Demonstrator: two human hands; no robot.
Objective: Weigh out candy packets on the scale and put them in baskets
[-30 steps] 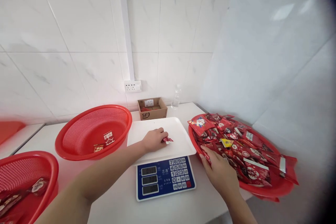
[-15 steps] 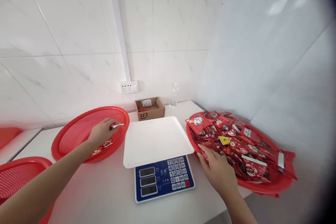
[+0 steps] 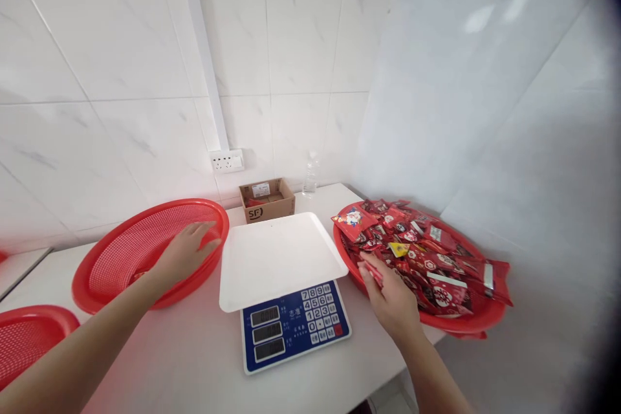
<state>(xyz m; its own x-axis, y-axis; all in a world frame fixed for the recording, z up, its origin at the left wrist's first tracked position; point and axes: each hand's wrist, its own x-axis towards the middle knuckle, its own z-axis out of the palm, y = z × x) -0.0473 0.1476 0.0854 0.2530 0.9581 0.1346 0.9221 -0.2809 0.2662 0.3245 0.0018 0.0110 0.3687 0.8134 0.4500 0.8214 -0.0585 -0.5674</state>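
Observation:
My left hand point(image 3: 187, 252) is over the red mesh basket point(image 3: 85, 278) on the left, fingers and thumb apart, with nothing between them. Part of a red packet shows in that basket behind my wrist. My right hand point(image 3: 395, 304) pinches a small red packet point(image 3: 372, 273) at the near left rim of the other red basket point(image 3: 490, 323). That one is heaped with red wrapped packets point(image 3: 427, 252), one with a yellow patch. Between the baskets stands a digital scale point(image 3: 297, 330), its white pan point(image 3: 281, 262) bare.
Behind the scale sits an open cardboard box point(image 3: 269, 209) with something red inside. A clear plastic bottle point(image 3: 310, 174) stands near the tiled wall, which carries a power socket point(image 3: 226, 160). Another red basket point(image 3: 39, 330) is at the lower left. The table's right edge runs below the heaped basket.
My left hand has let go of the small red packet it held and its fingers have spread. My right hand still holds its packet. The view has turned slightly right.

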